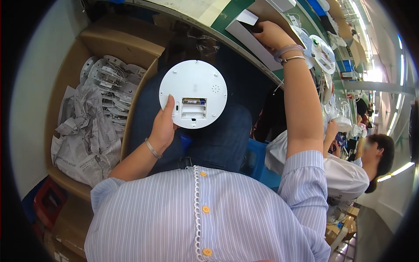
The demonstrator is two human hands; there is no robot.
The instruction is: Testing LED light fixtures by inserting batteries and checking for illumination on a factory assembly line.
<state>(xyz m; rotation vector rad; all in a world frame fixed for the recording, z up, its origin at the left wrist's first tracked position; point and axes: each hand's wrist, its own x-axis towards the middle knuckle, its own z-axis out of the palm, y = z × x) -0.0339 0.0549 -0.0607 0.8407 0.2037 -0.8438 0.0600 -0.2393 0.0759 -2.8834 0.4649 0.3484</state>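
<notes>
Blue-and-white striped shirt cloth with orange buttons [205, 209] fills the lower part of the view, and both bare forearms rise out of it. A round white plastic disc with an open battery compartment [193, 94] is held over the lap, above dark blue trousers, by the left hand [163, 126]; its back is turned up, and batteries are seen seated in the recess. The left fingers are closed round the disc's lower left rim, with the thumb laid on the back face just beside the compartment. The right hand [269, 35] is stretched far forward to the green-edged workbench [227, 19], where it rests on flat white cardboard pieces [251, 41] (whether anything is actually pinched there cannot be told).

The disc is judged light, stiff and smooth, so somewhat slippery, and its thin shell and the uncovered battery bay look easily damaged. It is best gripped at the rim, clear of the open recess.

At the left, an open brown cardboard box [144, 83] is packed with crumpled newspaper [85, 131] and more white round parts [109, 78].
</notes>
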